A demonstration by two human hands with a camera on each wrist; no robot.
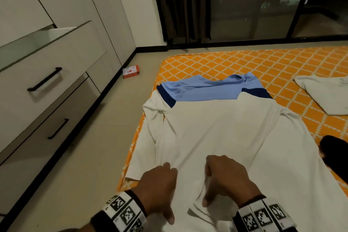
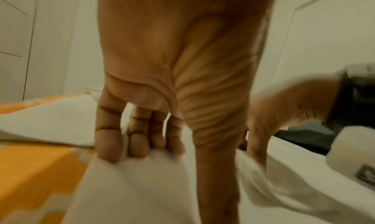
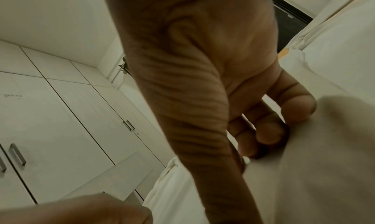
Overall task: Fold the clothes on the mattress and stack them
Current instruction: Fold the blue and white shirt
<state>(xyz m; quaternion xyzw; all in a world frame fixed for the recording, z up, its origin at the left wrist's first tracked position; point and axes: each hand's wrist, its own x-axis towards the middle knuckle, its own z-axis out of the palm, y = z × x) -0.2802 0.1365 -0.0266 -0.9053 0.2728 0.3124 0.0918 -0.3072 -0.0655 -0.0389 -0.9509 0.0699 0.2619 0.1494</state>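
A white shirt lies spread flat on the orange patterned mattress, covering most of a light blue shirt with navy sleeve bands. Both hands are at the white shirt's near edge, close together. My left hand curls its fingers into the white cloth, thumb pointing back toward me. My right hand grips a bunched fold beside it, with the fingers curled down into the fabric. The fingertips of both hands are partly hidden by cloth.
A folded white garment lies at the mattress's right. A black object sits at the right edge. White drawers, the top one pulled out, line the left wall. A small orange box lies on the floor. Dark curtains and glass doors stand behind.
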